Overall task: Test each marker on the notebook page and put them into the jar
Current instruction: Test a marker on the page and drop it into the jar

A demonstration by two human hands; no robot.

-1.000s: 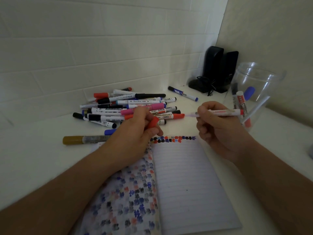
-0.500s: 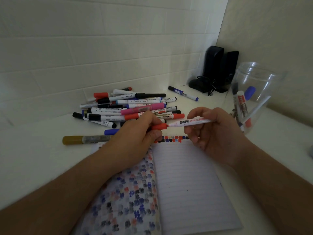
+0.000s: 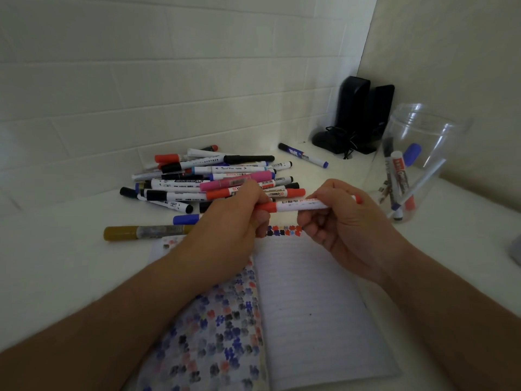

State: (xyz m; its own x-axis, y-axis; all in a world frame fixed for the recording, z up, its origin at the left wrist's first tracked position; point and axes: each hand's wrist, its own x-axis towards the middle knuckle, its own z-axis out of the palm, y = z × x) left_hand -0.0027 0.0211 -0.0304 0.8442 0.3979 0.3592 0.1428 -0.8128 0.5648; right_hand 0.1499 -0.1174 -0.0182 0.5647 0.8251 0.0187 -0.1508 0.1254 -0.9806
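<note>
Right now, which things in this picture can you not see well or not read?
- Red marker, head view: the left hand and right hand cover parts of it; its print is too blurred to read.
- Notebook: the arms hide part of the left page; the bottom edge cuts it off.
- Jar: marker labels inside are too small to read.
- Grey thing: cut off by the right edge.

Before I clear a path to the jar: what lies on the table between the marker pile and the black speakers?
Head view: one blue-capped marker lying alone.
</note>
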